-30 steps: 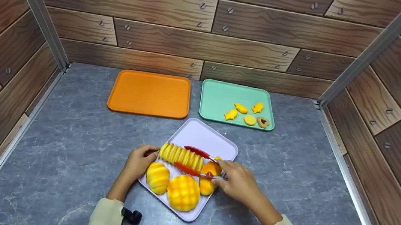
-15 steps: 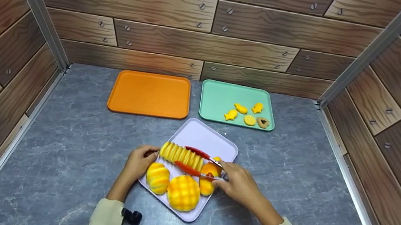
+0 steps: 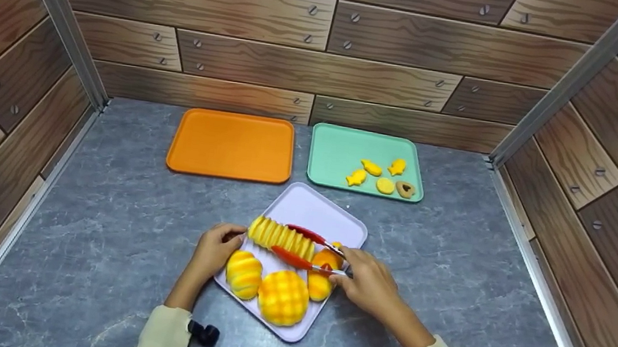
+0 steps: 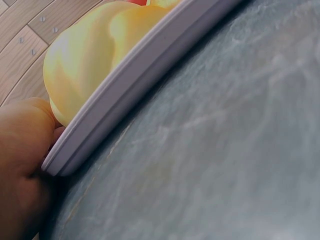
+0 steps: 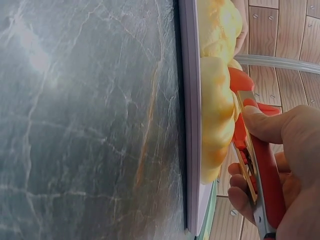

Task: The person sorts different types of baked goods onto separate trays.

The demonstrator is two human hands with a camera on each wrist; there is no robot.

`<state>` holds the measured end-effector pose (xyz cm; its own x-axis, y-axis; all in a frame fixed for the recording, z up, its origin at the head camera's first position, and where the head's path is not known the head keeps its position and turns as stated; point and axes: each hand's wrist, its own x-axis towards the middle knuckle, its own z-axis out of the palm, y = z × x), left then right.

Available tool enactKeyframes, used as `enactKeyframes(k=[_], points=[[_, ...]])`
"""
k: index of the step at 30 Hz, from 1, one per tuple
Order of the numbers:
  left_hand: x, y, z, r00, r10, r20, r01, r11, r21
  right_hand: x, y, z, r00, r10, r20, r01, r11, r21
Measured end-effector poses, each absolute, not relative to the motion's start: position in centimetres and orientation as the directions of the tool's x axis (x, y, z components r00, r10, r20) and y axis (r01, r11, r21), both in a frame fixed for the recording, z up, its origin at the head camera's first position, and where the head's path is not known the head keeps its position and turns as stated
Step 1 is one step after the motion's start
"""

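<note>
Sliced loaf [image 3: 273,235] and red tongs [image 3: 292,258]: both a touch farther up lilac tray [image 3: 310,211] than in the earlier frame; the rest looks unmoved.
Plank walls [image 3: 400,38]: back and both sides.
Worktop [image 3: 104,232]: grey, marbled, carries three trays.
Orange tray [image 3: 230,146]: back left, laid square to the back wall.
Green tray [image 3: 335,147]: back right, just beside the orange one, apart from it.
Lilac tray, place: nearest the person, turned cornerwise, bears the loaf and the buns.
Right hand [image 3: 369,279]: fingers closed round the tongs' handles, thumb on one side.
Left hand [image 3: 217,247]: fingers bent at the lilac tray's left edge, apparently holding its rim; the loaf's end lies by the fingertips, contact unclear.
Loaf in tongs: lies across the lilac tray's middle, one red arm along each long side. Lifted or resting, cannot tell.
Loaf, step: judged to be taking hold with the tongs, tray steadied by the other hand.
Loaf, next move: calls for an even squeeze, then a level lift; soft slices could bend or slip.
Grid bun [image 3: 283,297]: near corner.
Long bun [image 3: 319,287]: right side, partly under the tongs; mind the snag.
Striped bun [image 3: 243,275]: left, near the left hand.
Biscuits on green: three fish biscuits [image 3: 355,177], round biscuit [image 3: 385,185], heart-holed biscuit [image 3: 405,189].
</note>
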<state>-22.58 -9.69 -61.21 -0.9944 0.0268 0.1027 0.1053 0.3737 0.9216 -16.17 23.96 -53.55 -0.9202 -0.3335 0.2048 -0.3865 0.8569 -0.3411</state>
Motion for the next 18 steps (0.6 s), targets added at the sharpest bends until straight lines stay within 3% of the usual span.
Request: enactKeyframes(k=[10,18], points=[[-22.68,-9.73,-61.23,-0.991,0.028,0.131,0.132,0.367,0.921,-16.20,23.79,-53.88,-0.910,-0.311,0.276,-0.390,0.867,-0.310],[-22.69,-9.61,-61.14,-0.995,0.023,0.094,0.095,0.381,0.920,-16.69,23.41,-53.38,-0.926,-0.269,0.265,-0.356,0.856,-0.374]])
